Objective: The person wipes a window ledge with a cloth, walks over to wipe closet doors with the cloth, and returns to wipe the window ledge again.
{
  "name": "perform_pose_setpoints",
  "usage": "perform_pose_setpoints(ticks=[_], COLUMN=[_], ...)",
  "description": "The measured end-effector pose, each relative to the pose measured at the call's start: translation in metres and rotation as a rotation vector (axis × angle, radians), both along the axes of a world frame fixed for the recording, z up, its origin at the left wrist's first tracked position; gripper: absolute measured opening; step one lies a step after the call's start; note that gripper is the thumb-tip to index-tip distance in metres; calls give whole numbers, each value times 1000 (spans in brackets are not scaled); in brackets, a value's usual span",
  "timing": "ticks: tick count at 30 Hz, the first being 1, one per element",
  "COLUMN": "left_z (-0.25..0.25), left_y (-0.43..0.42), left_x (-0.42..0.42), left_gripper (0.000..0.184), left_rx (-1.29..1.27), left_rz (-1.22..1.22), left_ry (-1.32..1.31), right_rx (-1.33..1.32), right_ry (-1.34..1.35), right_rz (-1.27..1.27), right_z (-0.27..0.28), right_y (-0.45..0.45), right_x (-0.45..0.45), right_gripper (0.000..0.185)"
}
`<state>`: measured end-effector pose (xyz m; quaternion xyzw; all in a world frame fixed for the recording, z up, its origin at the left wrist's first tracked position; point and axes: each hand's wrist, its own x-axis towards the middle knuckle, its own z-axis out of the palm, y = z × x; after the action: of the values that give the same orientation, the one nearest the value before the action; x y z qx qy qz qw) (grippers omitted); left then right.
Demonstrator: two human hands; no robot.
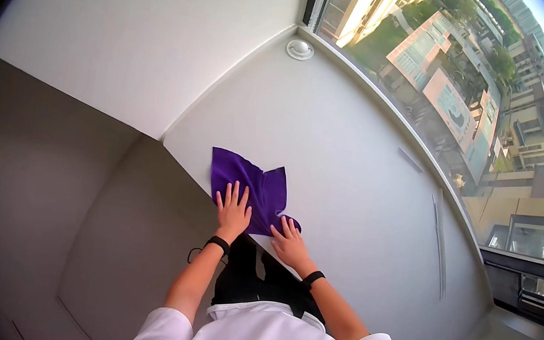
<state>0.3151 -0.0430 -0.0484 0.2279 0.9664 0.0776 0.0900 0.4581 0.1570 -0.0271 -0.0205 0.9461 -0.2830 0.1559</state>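
Observation:
A purple cloth (253, 180) lies on the white window sill (330, 150), close to its near edge. My left hand (232, 214) rests flat on the cloth's near left part with its fingers spread. At the cloth's near right corner, my right hand (289, 243) presses down with fingers stretched out, and the fabric is folded and bunched there. Creases run through the middle of the cloth. Neither hand is wrapped round anything. Each wrist wears a black band.
A white round fixture (299, 49) sits in the sill's far corner. Thin pale strips (441, 246) lie along the right side near the window (395, 83). A white wall (154, 21) bounds the sill on the left. The sill's front edge is right before my body.

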Motion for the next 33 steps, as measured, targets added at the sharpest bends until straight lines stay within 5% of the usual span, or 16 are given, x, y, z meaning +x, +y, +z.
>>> perform_pose_setpoints(ticks=[4,9,13,20,25,33], left_z=[13,27,18,30,38,52], left_y=[33,98,137,56,0,11], left_x=[40,15,6,-2,-89,-178], left_gripper=[70,68,66,60,56,54], left_rx=[18,54,186,43,-9,-79], left_rz=[-335,-535,-498,-532,-520,-161], left_ry=[-159,-93,-180,-257,-275,-185], right_rx=[78,35,106,43,-26,66], right_ry=[-55,12,39,-22,-86,196], right_rz=[-195,-677,-767,-395,-223,-764], right_z=[-1,0,0,18,18,11], right_y=[71,127,97,-34,-37,-32], right_x=[76,54,25,42,7,-147], right_gripper=[52,50,53,54,53,52])
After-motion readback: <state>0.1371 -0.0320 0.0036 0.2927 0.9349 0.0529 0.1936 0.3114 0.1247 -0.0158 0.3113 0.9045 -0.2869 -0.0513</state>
